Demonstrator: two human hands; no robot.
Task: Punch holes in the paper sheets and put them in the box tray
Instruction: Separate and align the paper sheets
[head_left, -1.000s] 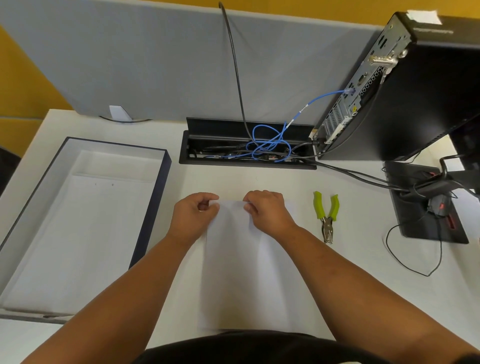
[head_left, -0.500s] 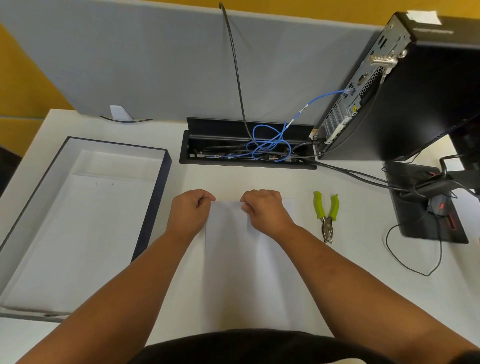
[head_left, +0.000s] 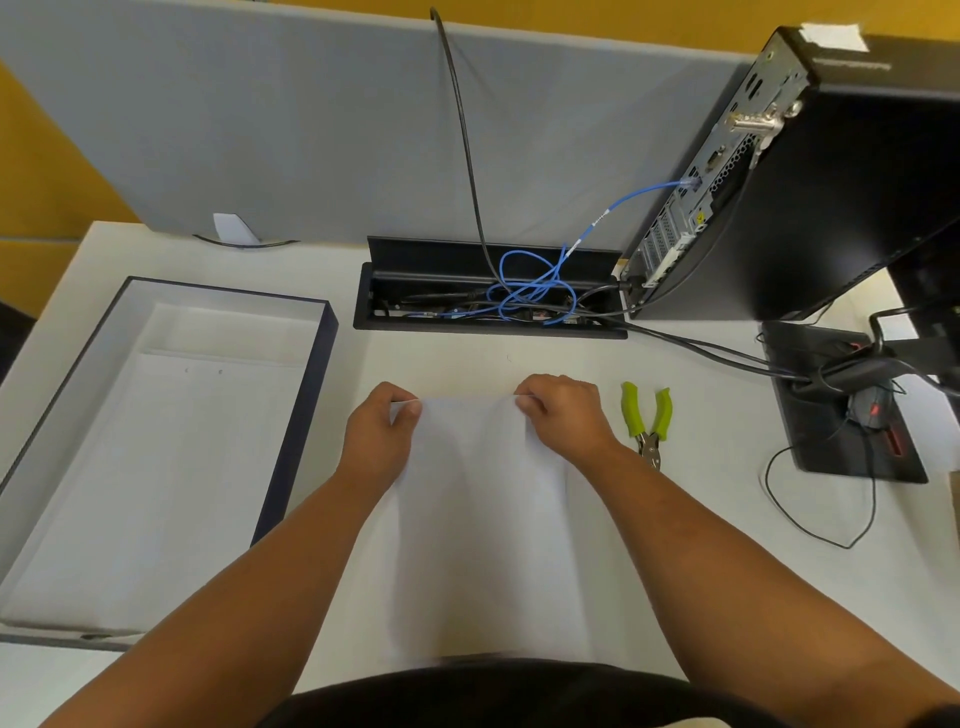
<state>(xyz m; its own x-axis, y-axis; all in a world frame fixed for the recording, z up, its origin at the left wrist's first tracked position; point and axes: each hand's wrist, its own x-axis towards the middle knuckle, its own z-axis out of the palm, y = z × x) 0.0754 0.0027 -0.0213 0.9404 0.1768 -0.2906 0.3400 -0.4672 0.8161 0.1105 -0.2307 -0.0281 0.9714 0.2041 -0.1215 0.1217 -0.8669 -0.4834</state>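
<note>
Head camera looks down along two bare forearms that reach forward over a white desk (head_left: 727, 519), both wrists bent slightly inward. The left hand (head_left: 382, 434) pinches the far left corner of a paper sheet (head_left: 478, 519) between thumb and curled fingers, and the right hand (head_left: 563, 415) pinches the far right corner the same way, knuckles up. The sheet is thin, plain white and matte; its far edge is lifted a little off the desk and bows softly between the two grips, while the near part lies flat toward the person's dark shirt. Just right of the right hand lies a plier-style hole punch (head_left: 647, 421) with lime-green handles and a bare metal head pointing at the person. To the left sits the box tray (head_left: 296, 431), a shallow rectangle with dark navy walls and a white interior; a white sheet with two small holes (head_left: 202, 371) near its far edge lies flat inside.
</note>
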